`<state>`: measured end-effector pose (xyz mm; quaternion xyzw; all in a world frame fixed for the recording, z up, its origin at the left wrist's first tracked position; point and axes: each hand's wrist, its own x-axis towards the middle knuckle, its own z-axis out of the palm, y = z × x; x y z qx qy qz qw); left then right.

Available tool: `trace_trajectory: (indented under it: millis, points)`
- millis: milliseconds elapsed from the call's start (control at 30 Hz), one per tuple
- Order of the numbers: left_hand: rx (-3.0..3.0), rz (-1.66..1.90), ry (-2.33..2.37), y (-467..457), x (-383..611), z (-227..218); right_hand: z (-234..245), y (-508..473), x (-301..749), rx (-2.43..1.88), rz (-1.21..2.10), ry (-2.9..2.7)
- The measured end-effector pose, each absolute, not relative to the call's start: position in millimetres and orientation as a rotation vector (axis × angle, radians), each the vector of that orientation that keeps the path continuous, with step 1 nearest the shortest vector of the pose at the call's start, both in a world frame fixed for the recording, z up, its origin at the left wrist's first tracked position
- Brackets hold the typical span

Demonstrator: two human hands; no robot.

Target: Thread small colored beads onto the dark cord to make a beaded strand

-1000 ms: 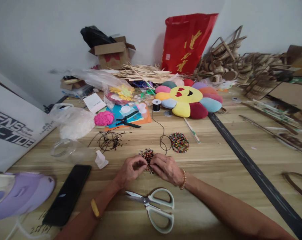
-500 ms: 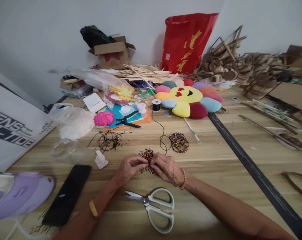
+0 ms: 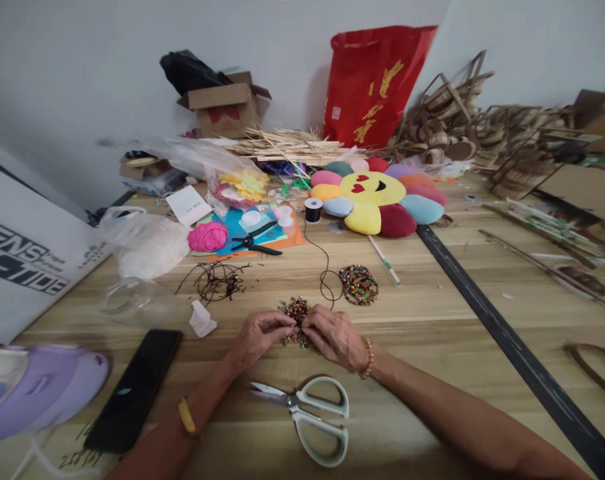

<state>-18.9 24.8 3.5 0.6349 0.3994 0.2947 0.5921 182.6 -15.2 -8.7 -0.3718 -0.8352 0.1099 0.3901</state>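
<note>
Loose small multicoloured beads (image 3: 295, 309) lie in a pile on the wooden table, with both hands over its middle. My left hand (image 3: 262, 337) comes in from the left, thumb and index finger pinched together. From the right, my right hand (image 3: 338, 335) meets it, fingers bent and closed, fingertips almost touching the left ones. Whatever the fingertips hold is too small and too covered to make out. A thin black cord (image 3: 328, 267) runs from a spool (image 3: 313, 211) towards my right hand. Beside it lies a coil of strung beads (image 3: 359, 285). White-handled scissors (image 3: 309, 408) lie partly open below my hands.
At left are a phone (image 3: 135, 390), a lilac appliance (image 3: 45, 390), a clear jar (image 3: 137, 300) and cord scraps (image 3: 219, 281). Black pliers (image 3: 257, 240) rest on coloured sheets near pink yarn (image 3: 208, 237). A flower cushion (image 3: 377, 193) and a red bag (image 3: 369, 87) stand behind.
Hardly anything differs. Both hands keep the same pinched pose over the bead pile, with only a tiny shift at the fingertips.
</note>
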Motion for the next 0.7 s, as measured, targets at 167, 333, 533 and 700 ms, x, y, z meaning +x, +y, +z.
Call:
trace_trajectory:
  millis: [167,333,533,700]
  points:
    - [1.466,0.689,0.928,24.0,-18.7,4.2,-8.3,-15.8,182.7,-0.945,0.279,-2.121]
    - [1.454,0.687,0.918,23.7,-17.5,6.4,-7.3,-15.8,182.8,-0.953,0.263,-2.124]
    - [1.451,0.692,0.933,23.9,-17.4,5.8,-6.2,-16.1,182.9,-0.944,0.252,-2.110]
    - [1.454,0.685,0.927,23.2,-17.6,6.2,-6.3,-16.3,182.3,-0.941,0.264,-2.123]
